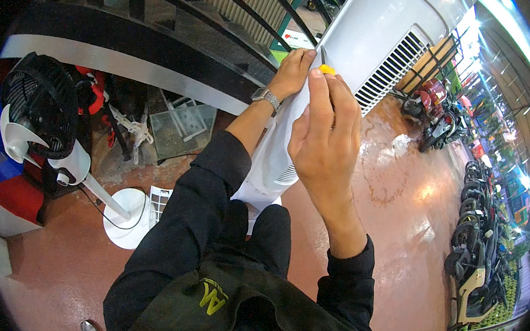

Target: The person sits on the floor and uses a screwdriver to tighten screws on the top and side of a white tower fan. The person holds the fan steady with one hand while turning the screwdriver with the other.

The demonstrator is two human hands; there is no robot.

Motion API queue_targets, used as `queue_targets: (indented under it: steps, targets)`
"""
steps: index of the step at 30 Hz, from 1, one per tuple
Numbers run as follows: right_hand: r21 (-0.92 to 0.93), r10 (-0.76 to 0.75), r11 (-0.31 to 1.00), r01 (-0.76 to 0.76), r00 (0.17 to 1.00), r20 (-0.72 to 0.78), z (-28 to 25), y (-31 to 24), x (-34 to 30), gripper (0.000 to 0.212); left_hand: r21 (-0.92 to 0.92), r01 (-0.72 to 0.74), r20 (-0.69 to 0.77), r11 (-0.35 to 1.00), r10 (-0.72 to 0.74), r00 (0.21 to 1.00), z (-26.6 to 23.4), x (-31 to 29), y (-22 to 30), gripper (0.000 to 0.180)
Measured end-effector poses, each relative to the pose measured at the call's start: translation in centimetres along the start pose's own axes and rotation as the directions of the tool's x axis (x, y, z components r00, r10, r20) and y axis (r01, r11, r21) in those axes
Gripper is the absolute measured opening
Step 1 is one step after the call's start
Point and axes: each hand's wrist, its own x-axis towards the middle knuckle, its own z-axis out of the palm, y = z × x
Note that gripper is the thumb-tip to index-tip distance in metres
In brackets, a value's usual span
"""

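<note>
A tall white appliance casing point(375, 25) with dark vent slats slants up from between my knees toward the top of the view. My left hand point(294, 71), wearing a metal wristwatch point(264, 94), is bent over the casing's left edge and grips it. Close beside it, my right hand point(327, 120) is closed round a tool with a yellow handle point(327, 69). The tool's narrow grey blade point(323, 55) points up along the casing's edge; whether its tip touches the casing is hard to tell. Most of the handle is hidden in my fingers.
A black metal railing point(193, 48) runs past on the left. Below it stand a white pedestal fan point(69, 162) with a black cage, a white slatted panel point(160, 202) and a clear bin point(181, 128). Motorbikes point(434, 110) are parked at the right on the reddish floor.
</note>
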Motion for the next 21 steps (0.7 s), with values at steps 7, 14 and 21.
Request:
queue_targets:
  steps: [7,14,21]
  targets:
    - [-0.098,0.15,0.985,-0.144,0.987,0.059,-1.1,-0.5,-0.4,0.039,0.104,0.016,0.067,0.994,-0.023,0.998,-1.1,0.8,1.4,0.045]
    - [-0.057,0.033,0.998,-0.028,0.996,0.086,-0.6,-0.3,-0.2,0.039,0.004,0.027,0.038,1.0,-0.028,0.999,-0.3,0.5,0.6,0.044]
    - [-0.133,0.273,0.959,-0.25,0.942,0.197,-1.7,-1.3,-0.1,0.043,0.15,0.015,0.068,0.989,-0.025,0.997,-1.3,0.9,1.0,0.049]
